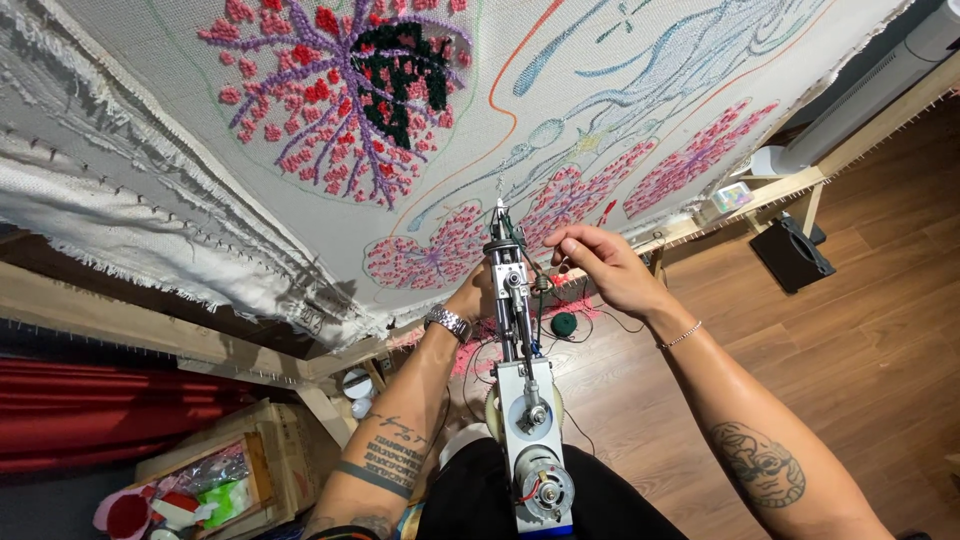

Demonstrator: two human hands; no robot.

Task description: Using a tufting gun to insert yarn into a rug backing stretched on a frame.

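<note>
A tufting gun [525, 400] with a silver body and a round motor points up and away from me, its needle tip close to a stretched white cloth [560, 120]. The cloth carries tufted pink, purple and dark green branching shapes and thin drawn outlines. My left hand [472, 298], with a metal watch at the wrist, grips the gun's front part from the left. My right hand [600, 262] pinches a thin dark yarn strand beside the gun's upper end. A dark green yarn ball [565, 323] lies on the floor beyond.
The cloth hangs on a wooden frame [770, 195] with rows of nails along its bars. A black box [792, 255] stands on the wooden floor at right. At lower left a wooden crate [215, 470] holds packets and yarn beside red fabric [90, 415].
</note>
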